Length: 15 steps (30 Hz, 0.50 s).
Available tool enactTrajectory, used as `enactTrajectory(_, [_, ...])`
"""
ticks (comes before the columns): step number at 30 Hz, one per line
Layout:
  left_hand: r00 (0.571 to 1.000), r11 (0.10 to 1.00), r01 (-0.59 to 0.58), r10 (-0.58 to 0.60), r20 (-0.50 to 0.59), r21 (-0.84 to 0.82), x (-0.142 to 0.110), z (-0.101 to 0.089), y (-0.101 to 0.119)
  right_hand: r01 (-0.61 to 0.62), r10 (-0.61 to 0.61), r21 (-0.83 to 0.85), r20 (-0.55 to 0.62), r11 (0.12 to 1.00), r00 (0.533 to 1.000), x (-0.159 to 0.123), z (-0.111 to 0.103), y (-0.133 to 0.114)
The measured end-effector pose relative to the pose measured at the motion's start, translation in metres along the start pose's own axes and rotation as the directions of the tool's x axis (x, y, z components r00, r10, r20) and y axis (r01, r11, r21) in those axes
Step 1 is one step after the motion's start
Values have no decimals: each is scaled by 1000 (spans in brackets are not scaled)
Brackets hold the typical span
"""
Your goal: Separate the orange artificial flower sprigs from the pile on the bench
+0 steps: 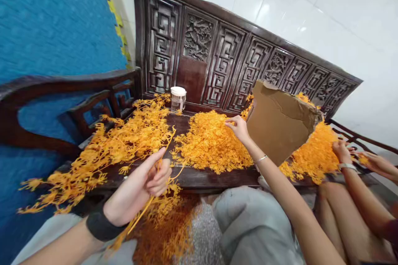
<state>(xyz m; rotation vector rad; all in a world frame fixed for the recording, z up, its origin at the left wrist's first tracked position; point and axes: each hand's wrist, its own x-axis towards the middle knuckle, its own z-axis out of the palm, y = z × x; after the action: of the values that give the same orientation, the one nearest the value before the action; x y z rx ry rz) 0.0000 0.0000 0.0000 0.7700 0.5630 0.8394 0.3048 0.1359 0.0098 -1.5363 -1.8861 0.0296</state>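
Note:
My left hand is closed round an orange plastic-looking stem; its bare forked tip sticks up past my thumb and its lower end trails below my wrist. My right hand hovers over the back right of a heap of loose orange blossoms, thumb and fingertips drawn together in a pinch. Whether anything sits between those fingertips is too small to tell. Left of my left hand lies a spread of orange flower sprays, still on their stems.
A dark carved wooden bench carries the flowers. A lidded clear cup stands by its backrest. Brown cardboard separates my heap from another orange heap, where a co-worker's hands are. Stripped orange stems lie below the bench edge.

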Motion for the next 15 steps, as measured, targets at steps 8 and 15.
enactTrajectory(8, [992,992,-123,123,26,19,-8,11,12,-215,114,375,274,902,955,-32,-10,-52])
enactTrajectory(15, [757,476,-654,413,507,588,-27,39,18,-572,-503,635,768,520,395,-97,-1,-149])
